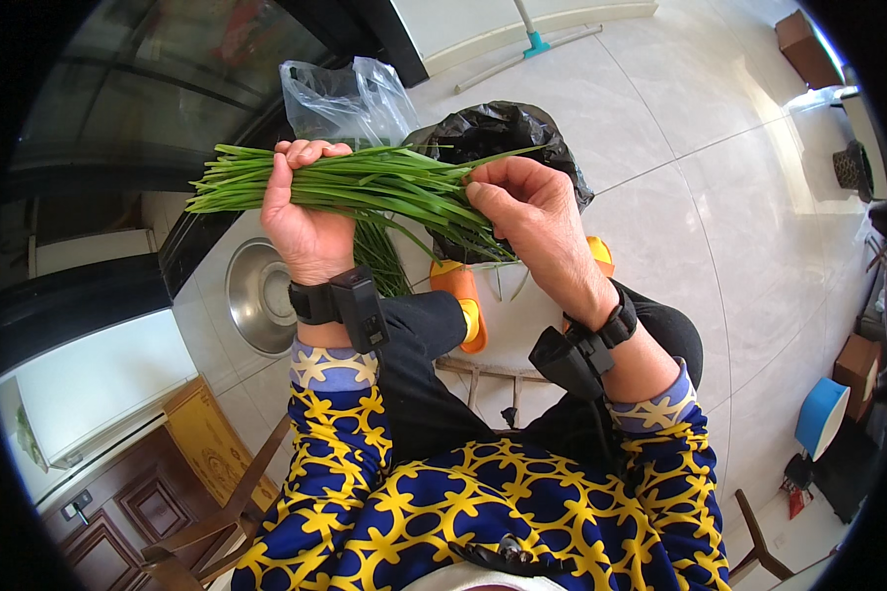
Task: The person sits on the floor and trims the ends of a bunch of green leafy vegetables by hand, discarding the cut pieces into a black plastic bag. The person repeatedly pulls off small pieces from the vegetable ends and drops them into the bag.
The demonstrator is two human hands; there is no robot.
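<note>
My left hand point(307, 214) is wrapped around a thick bunch of green garlic chives point(384, 181), held sideways above the floor. At the bunch's right end, the thumb and forefinger of my right hand point(536, 214) pinch the leaf tips. One long leaf juts out past that hand at the upper right. Below the bunch stands a bin lined with a black plastic bag point(503, 122), its mouth gaping. More chives point(377, 258) lie on the floor under my left forearm, partly hidden. A clear plastic bag point(347, 100) stands behind my left hand.
A stainless steel basin point(260, 295) rests on the tiled floor at left. Orange slippers point(462, 303) are on my feet beside the bin. A floor squeegee point(536, 46) lies at the far wall. Brown wooden chair parts point(229, 510) show at lower left.
</note>
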